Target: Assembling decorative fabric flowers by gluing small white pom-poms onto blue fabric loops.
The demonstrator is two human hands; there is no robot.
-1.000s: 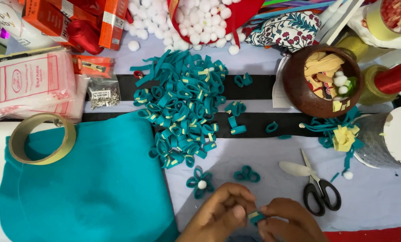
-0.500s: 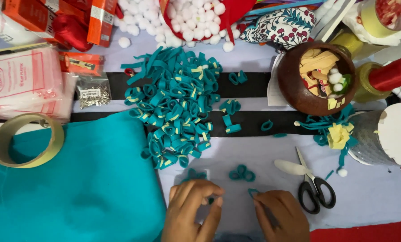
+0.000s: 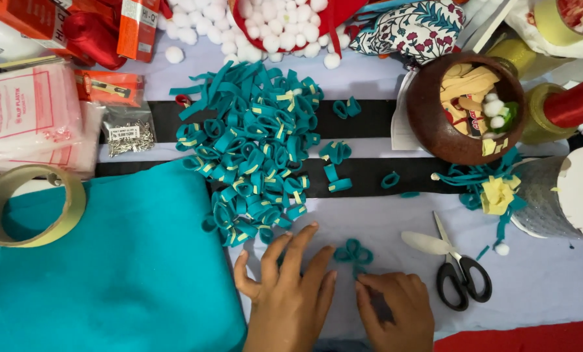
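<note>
From the head view: my left hand (image 3: pixel 290 296) lies flat, fingers spread, on the table; my right hand (image 3: pixel 396 311) is loosely curled, gripping nothing, fingertips just below the teal flower (image 3: pixel 353 251) that sits between both hands; above my left, a big heap of loops (image 3: pixel 252 156) looks finished, so I judge the looping mostly done and the joining barely begun; scissors (image 3: pixel 453 270) lie right of my right hand; my wrists are cut off.
</note>
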